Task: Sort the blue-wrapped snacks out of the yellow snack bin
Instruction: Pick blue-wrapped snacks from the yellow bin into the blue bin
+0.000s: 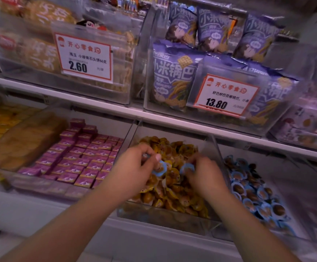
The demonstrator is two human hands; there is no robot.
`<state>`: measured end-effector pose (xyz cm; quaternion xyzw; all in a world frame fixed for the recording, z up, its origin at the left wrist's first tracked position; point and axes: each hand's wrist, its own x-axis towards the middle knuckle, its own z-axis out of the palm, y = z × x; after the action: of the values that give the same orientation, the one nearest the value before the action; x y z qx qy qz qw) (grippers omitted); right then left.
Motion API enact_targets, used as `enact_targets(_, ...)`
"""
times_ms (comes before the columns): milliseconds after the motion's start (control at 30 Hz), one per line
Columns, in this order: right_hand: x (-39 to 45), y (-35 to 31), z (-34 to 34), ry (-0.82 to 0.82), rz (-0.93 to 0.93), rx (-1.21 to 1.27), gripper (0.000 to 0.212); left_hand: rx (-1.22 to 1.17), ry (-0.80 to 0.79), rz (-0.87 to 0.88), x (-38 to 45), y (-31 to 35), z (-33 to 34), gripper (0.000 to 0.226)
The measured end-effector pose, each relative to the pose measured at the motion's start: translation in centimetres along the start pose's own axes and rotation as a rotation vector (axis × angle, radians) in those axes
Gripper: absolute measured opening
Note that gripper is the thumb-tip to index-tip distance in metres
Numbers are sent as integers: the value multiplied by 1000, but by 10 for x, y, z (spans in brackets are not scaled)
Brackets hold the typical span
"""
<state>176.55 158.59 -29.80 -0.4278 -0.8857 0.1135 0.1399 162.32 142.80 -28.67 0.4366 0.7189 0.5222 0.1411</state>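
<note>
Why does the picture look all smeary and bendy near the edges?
Head view: the wide lens curves the shelf edge; motion blur smears the purple bags and pink boxes; both hands, left hand and right hand, look soft; price tag stays readable; light is dim and purplish.

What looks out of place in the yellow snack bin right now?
Blue-wrapped snacks among the yellow ones: the left hand pinches one blue snack, the right hand grips another. They match the blue bin on the right.
</note>
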Motion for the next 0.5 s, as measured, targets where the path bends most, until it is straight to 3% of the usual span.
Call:
enact_targets(100, -15, -11, -23, 140, -12, 533, 12, -268, 45, -148, 1, 2, 12, 17)
enact_targets(167, -29, -24, -28, -19, 181, 1117, 13, -408, 69, -208, 0, 5, 24, 19)
enact_targets(233, -40, -35, -26, -274, 370, 1471, 20, -461, 91, -202, -1, 9, 36, 18)
enact_targets(333, -45, -40, -16, -495, 403, 1607, 31, -269, 117, -50, -3, 10, 48, 7)
enact_targets(500, -34, -33, -5, -409, 519, 1682, 30, -3, 192, 159, 0, 6, 56, 24)
